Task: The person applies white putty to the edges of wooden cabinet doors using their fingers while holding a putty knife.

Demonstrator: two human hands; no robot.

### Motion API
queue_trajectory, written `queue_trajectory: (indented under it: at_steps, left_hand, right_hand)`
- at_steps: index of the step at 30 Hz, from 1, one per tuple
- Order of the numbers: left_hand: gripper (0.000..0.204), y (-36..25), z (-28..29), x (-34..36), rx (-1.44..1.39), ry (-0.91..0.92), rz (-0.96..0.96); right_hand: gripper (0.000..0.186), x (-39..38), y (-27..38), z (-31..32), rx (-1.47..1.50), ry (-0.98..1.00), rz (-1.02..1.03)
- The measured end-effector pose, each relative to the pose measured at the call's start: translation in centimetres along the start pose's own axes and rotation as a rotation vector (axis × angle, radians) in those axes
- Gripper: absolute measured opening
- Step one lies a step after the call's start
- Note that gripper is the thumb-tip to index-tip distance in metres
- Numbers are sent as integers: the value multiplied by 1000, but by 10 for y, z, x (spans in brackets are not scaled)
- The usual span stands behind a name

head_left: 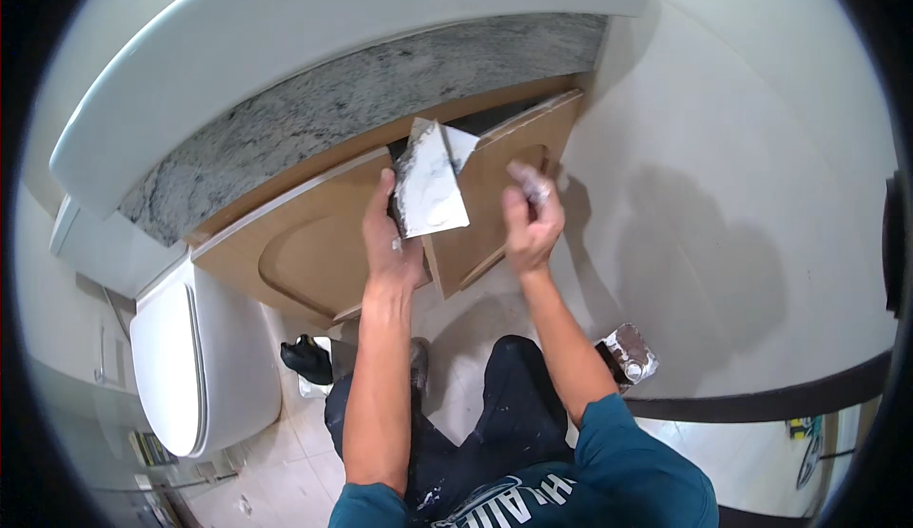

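A flat, rectangular, white-smeared plate (433, 190) is clamped in the fingers of the left hand (389, 247) near twelve o'clock; at its three o'clock, the right hand (535, 222) is curled, finger closure unclear. Paste-spreading seems underway; steady support is needed next.

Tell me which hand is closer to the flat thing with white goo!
Left. The left hand holds the white-smeared plate from its lower left; the right hand is off to its right, not touching it.
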State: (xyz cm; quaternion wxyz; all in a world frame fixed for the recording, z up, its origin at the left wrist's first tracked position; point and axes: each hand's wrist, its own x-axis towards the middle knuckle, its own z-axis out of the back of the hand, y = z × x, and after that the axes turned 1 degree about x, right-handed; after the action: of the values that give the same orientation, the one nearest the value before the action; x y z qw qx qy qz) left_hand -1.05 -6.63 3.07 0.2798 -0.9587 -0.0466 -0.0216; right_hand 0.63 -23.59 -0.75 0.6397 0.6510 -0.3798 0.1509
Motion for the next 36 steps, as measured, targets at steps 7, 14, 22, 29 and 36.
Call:
queue_trajectory:
  at_steps: [7, 14, 22, 29, 36]
  left_hand:
    - [33, 3, 0, 1, -26, 84, -30]
    - [31, 1, -6, -3, 46, 42, -58]
    - [32, -2, 0, -3, 51, 52, -62]
    - [34, 3, -12, -7, 63, 31, -59]
    - [35, 8, -11, -6, 48, 26, -74]
  right_hand:
    - [53, 80, -98, 43, 20, -183, -196]
    - [51, 114, -139, 50, -43, -196, -304]
    - [46, 115, -126, 39, -269, -164, -172]
    - [46, 97, -110, 36, -348, -68, -81]
    - [44, 73, -103, 23, -375, -47, 54]
